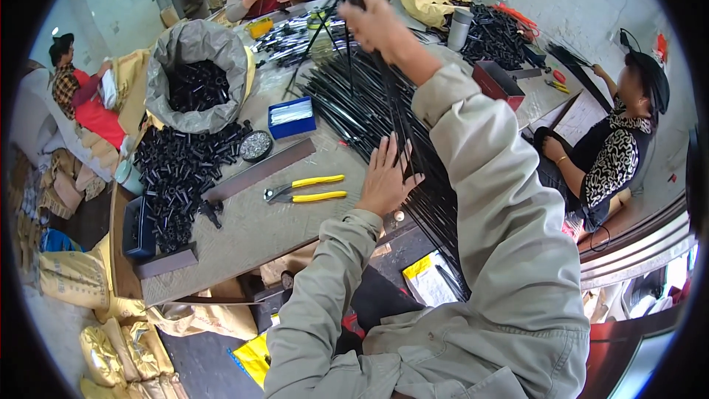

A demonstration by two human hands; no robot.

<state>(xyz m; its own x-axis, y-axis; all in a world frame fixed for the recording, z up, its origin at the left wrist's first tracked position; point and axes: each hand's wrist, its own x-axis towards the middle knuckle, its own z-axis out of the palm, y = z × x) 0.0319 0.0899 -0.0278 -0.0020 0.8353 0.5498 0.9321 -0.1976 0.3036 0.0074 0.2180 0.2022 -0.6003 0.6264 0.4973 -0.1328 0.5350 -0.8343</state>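
Note:
My right hand (373,24) is raised over the far side of the table, closed around the upper part of a bundle of long thin black rods (385,92). Several of those rods splay downward from the grip. My left hand (385,176) lies with fingers stretched out on the lower rods, near the table's front edge. Beneath and beside both hands spreads a large pile of similar black rods (329,96), some jutting past the edge. End-cutting pliers (306,188) with yellow handles rest left of my left hand. Further left is a blue box (293,129) of thin silvery pieces.
A grey-lined sack (164,52) holds short black parts; a heap of these (177,166) lies beside it. Around are a round tin (256,146), a metal strip (258,170), a bottle (459,29) and a dark red box (498,85). Other people sit left, right and across.

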